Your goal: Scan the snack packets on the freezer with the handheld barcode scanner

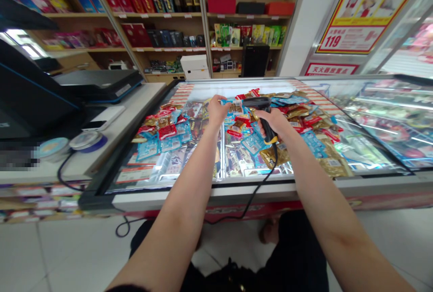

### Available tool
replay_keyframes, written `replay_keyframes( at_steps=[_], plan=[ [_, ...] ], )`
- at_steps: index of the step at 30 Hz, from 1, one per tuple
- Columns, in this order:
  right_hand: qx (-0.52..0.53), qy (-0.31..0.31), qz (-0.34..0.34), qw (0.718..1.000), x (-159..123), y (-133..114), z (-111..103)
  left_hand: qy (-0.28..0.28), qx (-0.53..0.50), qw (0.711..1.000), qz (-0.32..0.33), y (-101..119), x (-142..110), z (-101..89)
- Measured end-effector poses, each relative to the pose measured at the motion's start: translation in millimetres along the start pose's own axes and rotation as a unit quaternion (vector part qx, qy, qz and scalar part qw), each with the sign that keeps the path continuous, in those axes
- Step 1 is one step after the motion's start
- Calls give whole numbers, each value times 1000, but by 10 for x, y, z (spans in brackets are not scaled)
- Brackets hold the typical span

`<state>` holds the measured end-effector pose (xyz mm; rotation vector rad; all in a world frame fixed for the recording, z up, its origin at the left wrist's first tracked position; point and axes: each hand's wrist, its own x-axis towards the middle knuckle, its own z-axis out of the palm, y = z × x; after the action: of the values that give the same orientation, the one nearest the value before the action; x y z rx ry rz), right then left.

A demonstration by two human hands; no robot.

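My right hand point(272, 123) grips a black handheld barcode scanner point(264, 118) with a yellow band, its head pointing up and left. My left hand point(216, 111) reaches over the freezer and holds a small snack packet point(235, 107) by its edge, just left of the scanner head. Below both hands lies a heap of packaged snacks point(203, 132) in blue, red and gold wrappers, inside a glass-topped chest freezer point(368, 125). The scanner's black cable point(260, 184) hangs down over the freezer's front edge.
To the left stand a counter point(135, 107) with a flatbed device point(98, 85), a phone-like white object point(103, 117) and tape rolls point(88, 141). Wooden shelves point(162, 48) of boxed goods and bottles stand behind the freezer. A tiled floor lies below.
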<state>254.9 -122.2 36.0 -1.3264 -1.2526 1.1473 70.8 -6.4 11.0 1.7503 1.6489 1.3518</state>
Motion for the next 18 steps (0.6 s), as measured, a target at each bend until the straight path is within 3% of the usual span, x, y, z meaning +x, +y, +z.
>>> replay_keyframes(
  at_steps=[18],
  plan=[
    [33,-16,19,999,4,27,-3,-5,11,1000,7,-31,-19,22]
  ],
)
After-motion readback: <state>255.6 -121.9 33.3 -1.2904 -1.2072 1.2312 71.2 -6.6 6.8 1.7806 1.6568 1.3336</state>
